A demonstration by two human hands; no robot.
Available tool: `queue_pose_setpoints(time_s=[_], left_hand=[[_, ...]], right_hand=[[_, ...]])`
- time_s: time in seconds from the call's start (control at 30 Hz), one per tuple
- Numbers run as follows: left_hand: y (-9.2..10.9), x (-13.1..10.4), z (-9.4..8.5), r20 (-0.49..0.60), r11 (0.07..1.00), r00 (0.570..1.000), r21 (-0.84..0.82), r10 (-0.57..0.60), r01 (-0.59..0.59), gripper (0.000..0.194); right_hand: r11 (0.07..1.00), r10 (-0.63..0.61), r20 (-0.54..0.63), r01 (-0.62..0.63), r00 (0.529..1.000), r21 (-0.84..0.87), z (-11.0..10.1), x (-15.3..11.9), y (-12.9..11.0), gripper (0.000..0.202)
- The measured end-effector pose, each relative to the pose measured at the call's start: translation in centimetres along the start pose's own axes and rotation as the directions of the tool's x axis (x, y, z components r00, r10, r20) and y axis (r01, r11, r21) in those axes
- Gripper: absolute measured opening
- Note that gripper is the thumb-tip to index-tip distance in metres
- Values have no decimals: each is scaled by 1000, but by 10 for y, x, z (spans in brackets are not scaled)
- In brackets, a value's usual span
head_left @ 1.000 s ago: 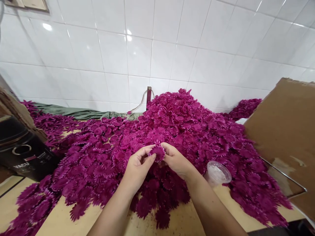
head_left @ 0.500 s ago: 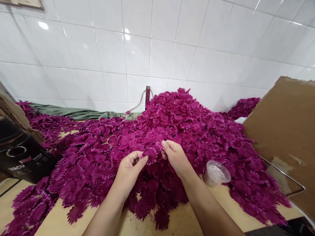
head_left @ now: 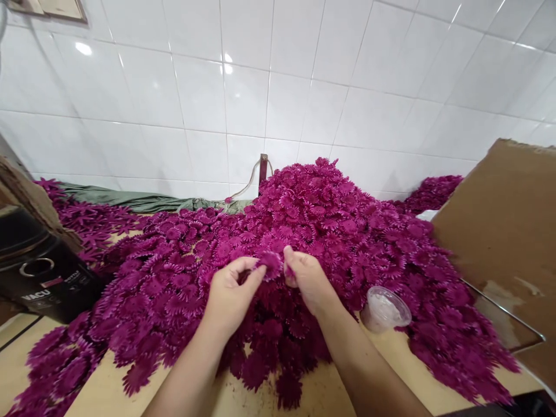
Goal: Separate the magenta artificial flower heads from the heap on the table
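Between thumb and fingers, my left hand point(head_left: 234, 289) pinches a magenta artificial flower point(head_left: 270, 265) by its left edge, its round face turned toward me. Just to its right is my right hand point(head_left: 306, 275), closed in a pinch on a small magenta piece point(head_left: 288, 271), mostly covered by the fingers; it looks like a petal layer. Both hands are over the front of a large heap of the same magenta flowers point(head_left: 313, 202).
A clear plastic cup point(head_left: 386, 310) with whitish contents stands right of my right forearm. A cardboard box point(head_left: 499, 220) leans at the right. At the left is a black box point(head_left: 47, 272) with printing. White tiles point(head_left: 247, 98) rise behind, and green cloth point(head_left: 125, 197) lies along the wall.
The flower in my left hand has tilted and come a little nearer my right hand. The right fingers have curled in, covering more of their piece. The view has shifted slightly.
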State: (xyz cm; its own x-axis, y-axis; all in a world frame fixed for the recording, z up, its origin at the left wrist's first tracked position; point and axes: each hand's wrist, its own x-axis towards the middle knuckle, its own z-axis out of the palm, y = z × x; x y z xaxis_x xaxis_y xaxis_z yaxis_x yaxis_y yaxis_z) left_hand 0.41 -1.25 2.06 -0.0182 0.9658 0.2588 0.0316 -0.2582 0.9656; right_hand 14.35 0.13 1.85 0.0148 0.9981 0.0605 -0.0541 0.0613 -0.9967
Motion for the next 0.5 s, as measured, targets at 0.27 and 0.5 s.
queue_pose_setpoints(time_s=[0.27, 0.5], left_hand=[[-10, 22, -29, -146, 883, 967, 453, 209, -123, 18], [-2, 9, -4, 11, 966, 997, 245, 77, -77, 33]], right_hand=[[759, -458, -295, 196, 839, -621, -31, 17, -21, 44], [908, -220, 117, 247, 969, -339, 13, -12, -13, 28]])
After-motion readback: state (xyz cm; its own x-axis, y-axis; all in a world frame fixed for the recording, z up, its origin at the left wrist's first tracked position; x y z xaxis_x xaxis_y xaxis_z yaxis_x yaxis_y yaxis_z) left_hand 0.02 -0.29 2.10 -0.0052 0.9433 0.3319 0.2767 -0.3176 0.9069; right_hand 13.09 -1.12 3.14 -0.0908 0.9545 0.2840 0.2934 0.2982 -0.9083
